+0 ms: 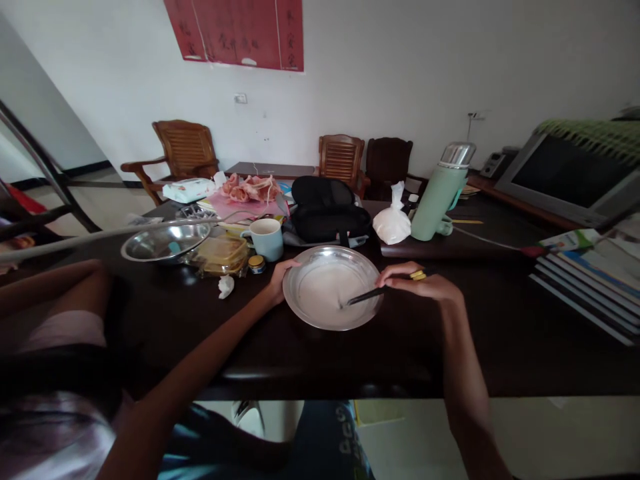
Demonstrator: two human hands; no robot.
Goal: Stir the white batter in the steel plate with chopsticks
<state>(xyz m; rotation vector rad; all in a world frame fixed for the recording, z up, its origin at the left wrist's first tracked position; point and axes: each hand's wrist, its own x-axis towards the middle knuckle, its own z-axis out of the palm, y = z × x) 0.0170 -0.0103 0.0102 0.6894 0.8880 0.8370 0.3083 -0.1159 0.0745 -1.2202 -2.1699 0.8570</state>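
Note:
A round shiny metal basin stands on the dark table, with a pale, whitish mixture spread inside it. At its left rim, my left hand is closed on the edge, thumb on top. My right hand is over the right rim, its fingers closed around black chopsticks with gold-coloured ends. The chopsticks slant down to the left, and their tips dip into the mixture. Behind the basin, to the right, sits a tied plastic bag of white powder.
Left of the basin are a light-blue mug, a small gold-lidded jar, a plastic food box and another metal basin. Behind lies a black bag. A green thermos and stacked books are rightward. Another person's arm rests at left.

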